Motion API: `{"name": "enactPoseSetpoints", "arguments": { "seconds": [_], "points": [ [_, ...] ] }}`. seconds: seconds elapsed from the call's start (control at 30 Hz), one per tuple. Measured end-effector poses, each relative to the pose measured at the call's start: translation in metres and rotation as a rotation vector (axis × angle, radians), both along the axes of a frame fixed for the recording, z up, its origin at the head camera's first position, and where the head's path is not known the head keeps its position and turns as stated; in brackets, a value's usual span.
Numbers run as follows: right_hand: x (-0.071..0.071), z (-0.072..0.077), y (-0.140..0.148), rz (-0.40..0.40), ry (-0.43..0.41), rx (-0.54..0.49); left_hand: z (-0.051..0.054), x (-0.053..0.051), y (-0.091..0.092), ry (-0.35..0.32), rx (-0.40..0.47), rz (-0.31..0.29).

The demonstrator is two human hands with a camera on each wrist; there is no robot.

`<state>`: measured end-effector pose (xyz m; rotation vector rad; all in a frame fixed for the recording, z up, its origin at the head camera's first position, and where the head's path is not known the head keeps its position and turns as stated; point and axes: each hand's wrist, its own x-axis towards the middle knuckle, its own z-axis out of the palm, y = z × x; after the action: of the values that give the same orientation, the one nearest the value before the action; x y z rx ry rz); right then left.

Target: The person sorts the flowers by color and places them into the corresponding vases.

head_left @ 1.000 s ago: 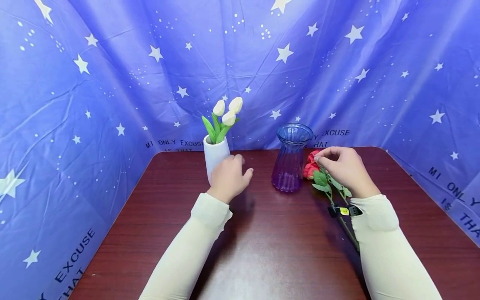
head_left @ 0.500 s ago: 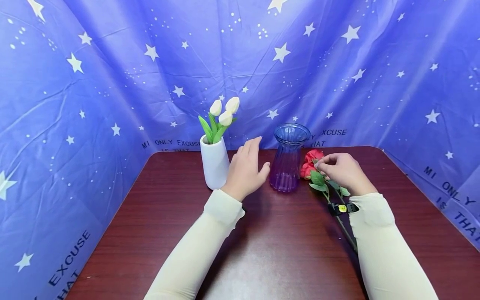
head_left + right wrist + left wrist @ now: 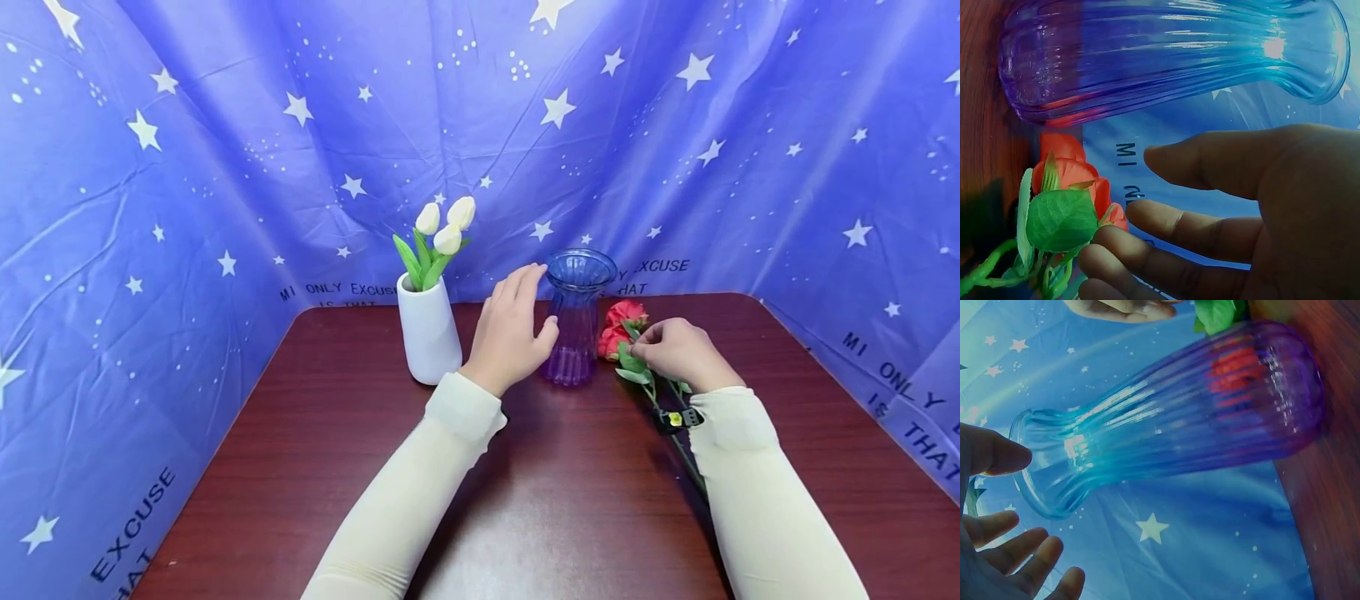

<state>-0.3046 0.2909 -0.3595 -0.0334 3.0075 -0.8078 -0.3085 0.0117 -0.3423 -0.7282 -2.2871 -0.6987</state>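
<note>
A ribbed glass vase [image 3: 576, 354], blue at the flared rim and purple at the base, stands upright on the table. My left hand [image 3: 506, 333] is at its left side with fingers extended; the left wrist view shows the thumb and fingers spread around the rim [image 3: 1022, 481], apparently without gripping it. Red flowers [image 3: 621, 321] with green leaves [image 3: 1063, 219] lie to the vase's right, their stems toward me. Over the leaves hovers my right hand [image 3: 686, 354]. In the right wrist view its thumb and fingers are apart, holding nothing visible; some fingertips are close to the petals.
A white vase [image 3: 430, 337] holding white tulips [image 3: 447, 240] stands left of my left hand. The dark red wooden table [image 3: 300, 467] ends at a blue star-patterned curtain [image 3: 420, 100] behind and on both sides. A black wrist strap [image 3: 678, 419] is on my right wrist.
My left hand has moved right, from beside the white vase to the glass vase, and its fingers have straightened. The right hand has dropped slightly toward me over the red flowers' leaves.
</note>
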Motion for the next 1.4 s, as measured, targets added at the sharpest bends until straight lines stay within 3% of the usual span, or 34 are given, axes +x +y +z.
{"name": "enactPoseSetpoints", "arguments": {
  "seconds": [0.43, 0.87, 1.2, 1.4],
  "points": [
    [-0.001, -0.009, 0.0, 0.013, -0.03, 0.063, -0.01, 0.0, 0.01, -0.005, -0.029, -0.004],
    [-0.004, -0.026, 0.005, -0.009, -0.082, 0.126, -0.006, 0.004, 0.007, -0.012, -0.21, 0.12],
    [-0.011, -0.036, 0.007, -0.021, -0.087, 0.136, -0.008, 0.004, 0.01, -0.053, -0.195, 0.137],
    [-0.012, -0.043, 0.011, -0.039, -0.11, 0.116, -0.007, 0.004, 0.008, -0.101, -0.122, 0.066]
  ]
}}
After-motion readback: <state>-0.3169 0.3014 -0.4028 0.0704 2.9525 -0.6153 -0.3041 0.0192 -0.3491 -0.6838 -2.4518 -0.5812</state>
